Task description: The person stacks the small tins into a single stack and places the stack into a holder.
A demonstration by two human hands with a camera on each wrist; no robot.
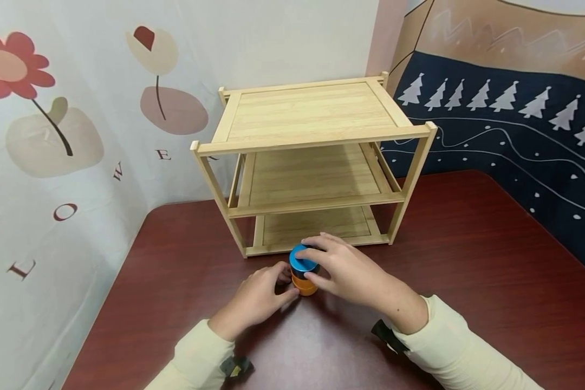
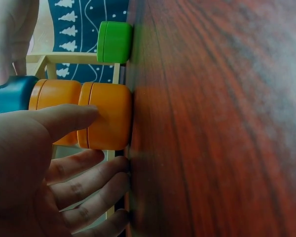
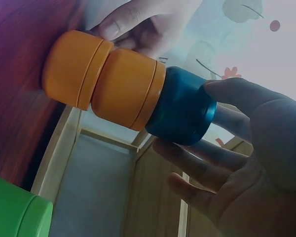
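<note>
A stack of small round lidded jars stands on the table in front of the shelf. Lowest is an orange jar (image 2: 111,126), a second orange jar (image 3: 123,89) sits on it, and a metallic blue jar (image 1: 303,260) is on top. My right hand (image 1: 351,271) holds the blue jar between the thumb and fingers on opposite sides. Lower down, my left hand (image 1: 255,298) curves loosely round the orange jars, its thumb at the near side and its fingers at the far left. A green jar (image 2: 116,42) stands apart; in the head view it is hidden.
A pale wooden shelf (image 1: 317,134) with three levels stands right behind the stack. The reddish-brown table (image 1: 482,281) extends on both sides. Printed cloths hang at the back, a flowered one (image 1: 92,216) at left and a dark one with trees (image 1: 507,130) at right.
</note>
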